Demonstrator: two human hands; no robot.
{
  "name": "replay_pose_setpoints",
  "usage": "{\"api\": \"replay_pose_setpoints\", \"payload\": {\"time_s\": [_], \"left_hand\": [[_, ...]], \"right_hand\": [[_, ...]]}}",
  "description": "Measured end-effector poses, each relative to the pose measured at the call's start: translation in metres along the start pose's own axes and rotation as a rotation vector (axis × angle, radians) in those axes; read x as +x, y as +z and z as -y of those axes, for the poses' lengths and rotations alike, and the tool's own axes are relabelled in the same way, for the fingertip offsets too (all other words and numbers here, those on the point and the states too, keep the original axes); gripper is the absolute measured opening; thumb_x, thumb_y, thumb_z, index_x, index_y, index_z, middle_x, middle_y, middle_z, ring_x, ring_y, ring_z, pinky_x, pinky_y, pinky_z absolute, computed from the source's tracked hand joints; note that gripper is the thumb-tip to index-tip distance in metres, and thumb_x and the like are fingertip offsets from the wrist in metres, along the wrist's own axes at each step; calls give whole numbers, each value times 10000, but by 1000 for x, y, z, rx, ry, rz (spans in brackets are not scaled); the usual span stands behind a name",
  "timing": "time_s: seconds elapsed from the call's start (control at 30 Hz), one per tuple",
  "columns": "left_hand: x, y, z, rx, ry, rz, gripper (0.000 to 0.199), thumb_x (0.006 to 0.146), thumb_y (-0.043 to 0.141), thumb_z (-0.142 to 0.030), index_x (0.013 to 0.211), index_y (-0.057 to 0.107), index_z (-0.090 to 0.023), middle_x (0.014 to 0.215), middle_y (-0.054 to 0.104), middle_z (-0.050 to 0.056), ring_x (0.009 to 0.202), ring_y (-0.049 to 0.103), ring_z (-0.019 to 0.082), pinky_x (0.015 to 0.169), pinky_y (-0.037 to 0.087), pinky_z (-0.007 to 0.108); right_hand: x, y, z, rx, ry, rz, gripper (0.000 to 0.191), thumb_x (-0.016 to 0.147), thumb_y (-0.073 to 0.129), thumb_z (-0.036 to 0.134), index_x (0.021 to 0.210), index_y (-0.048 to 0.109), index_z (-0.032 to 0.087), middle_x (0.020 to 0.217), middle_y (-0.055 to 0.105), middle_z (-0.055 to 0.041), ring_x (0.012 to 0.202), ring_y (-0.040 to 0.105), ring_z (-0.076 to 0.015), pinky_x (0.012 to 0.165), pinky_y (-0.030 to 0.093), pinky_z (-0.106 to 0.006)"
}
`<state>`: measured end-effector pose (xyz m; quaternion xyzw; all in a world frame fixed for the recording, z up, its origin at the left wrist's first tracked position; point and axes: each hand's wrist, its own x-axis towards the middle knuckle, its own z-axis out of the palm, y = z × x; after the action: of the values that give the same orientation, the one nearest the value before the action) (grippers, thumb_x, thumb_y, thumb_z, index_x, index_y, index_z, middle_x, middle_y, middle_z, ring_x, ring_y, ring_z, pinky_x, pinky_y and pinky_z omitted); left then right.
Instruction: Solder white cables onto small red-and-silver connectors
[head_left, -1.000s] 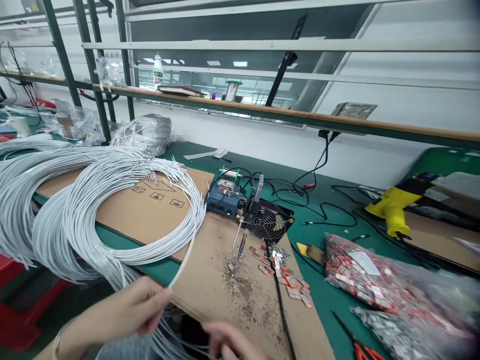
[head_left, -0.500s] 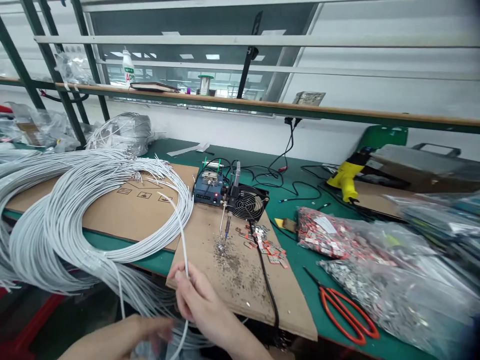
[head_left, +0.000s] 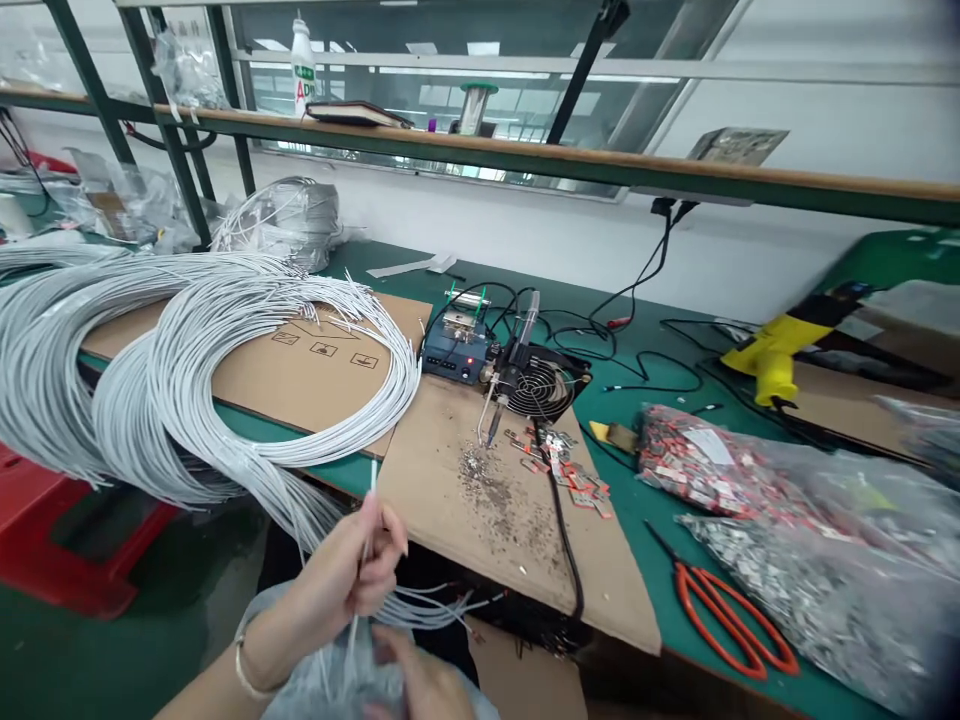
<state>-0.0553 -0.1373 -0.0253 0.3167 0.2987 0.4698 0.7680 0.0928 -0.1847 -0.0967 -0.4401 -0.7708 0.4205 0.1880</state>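
Note:
My left hand, with a band on its wrist, is closed around a white cable whose end sticks up above the fingers. Below that hand the cable runs down toward a pale plastic bag on my lap. At the bottom edge my right hand is near the bag, blurred and partly cut off, so its grip is unclear. Large coils of white cable spread over the left of the bench. Several cable ends poke out beside my lap.
A soldering station stands behind a mounted soldering iron and a black fan. Small metal parts lie on the cardboard. On the right are red-handled scissors, bags of parts and a yellow heat gun.
My right hand has let go of the cable and dropped toward the bag. My left hand has risen and now holds the cable, with less of its end showing. The view has shifted.

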Motion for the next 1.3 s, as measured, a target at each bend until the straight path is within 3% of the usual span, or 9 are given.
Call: {"api": "replay_pose_setpoints", "payload": {"time_s": [0.07, 0.13, 0.27, 0.37, 0.57, 0.77, 0.93, 1.13, 1.3], "left_hand": [[-8, 4, 13, 143, -81, 80, 457, 840, 357, -570, 666, 482, -166, 405, 198, -112, 340, 97, 48, 338, 104, 172], [-16, 8, 19, 322, -141, 158, 479, 864, 327, -539, 670, 523, -147, 424, 242, -93, 376, 168, 64, 376, 152, 194], [-29, 14, 19, 729, -228, 305, 498, 893, 257, -500, 767, 589, -151, 593, 370, -35, 548, 338, 104, 542, 311, 214], [-29, 15, 19, 816, -225, 292, 416, 901, 283, -461, 827, 573, -173, 662, 416, -24, 625, 397, 110, 632, 353, 210], [-18, 18, 35, 527, -123, 109, 326, 781, 536, -483, 709, 445, -178, 486, 375, -82, 364, 344, 51, 374, 259, 165], [-20, 24, 37, 462, -52, -32, 310, 721, 628, -440, 664, 523, -153, 447, 446, -53, 335, 408, 58, 353, 295, 164], [-18, 24, 30, 418, -45, -115, 334, 669, 663, -452, 632, 519, -153, 433, 475, -44, 321, 431, 71, 335, 325, 169], [-19, 17, 27, 747, 47, -71, 213, 765, 603, -343, 680, 614, -148, 546, 532, 0, 448, 482, 93, 425, 384, 189], [-21, 10, 24, 1001, 160, 16, 104, 792, 587, -241, 753, 658, -175, 637, 562, 18, 572, 515, 117, 509, 404, 199]], "right_hand": [[-6, -30, 4, 23, 50, -110, 305, 793, 525, 293, 1090, 559, 231, 894, 679, -62, 611, 587, -189, 591, 438, -277], [-10, -56, 15, 127, 68, -319, 250, 832, 482, 298, 1035, 582, 192, 799, 652, -59, 593, 545, -165, 564, 419, -264], [-6, -82, 35, 346, 57, -369, 103, 757, 577, 247, 782, 623, 158, 616, 552, -7, 544, 451, -127, 511, 374, -239], [-3, -83, 40, 434, 60, -364, 79, 726, 588, 192, 654, 574, 162, 555, 482, 22, 522, 407, -111, 491, 339, -231], [-4, -77, 36, 763, 0, -294, 209, 668, 676, 239, 541, 526, 168, 515, 462, 29, 490, 377, -103, 466, 277, -237], [2, -81, 28, 904, 5, -490, 413, 794, 469, 515, 525, 433, 204, 496, 319, 64, 416, 238, -87, 416, 266, -223], [-2, -78, 25, 789, 9, -457, 93, 660, 710, 260, 663, 667, 178, 574, 562, -6, 513, 402, -118, 486, 315, -250], [-4, -84, 33, 479, -19, -337, 36, 684, 663, 190, 650, 672, 181, 595, 588, -10, 548, 459, -132, 516, 349, -261], [-2, -84, 33, 642, 25, -320, 105, 653, 691, 185, 569, 631, 169, 526, 550, 12, 489, 429, -110, 467, 327, -238]]}}
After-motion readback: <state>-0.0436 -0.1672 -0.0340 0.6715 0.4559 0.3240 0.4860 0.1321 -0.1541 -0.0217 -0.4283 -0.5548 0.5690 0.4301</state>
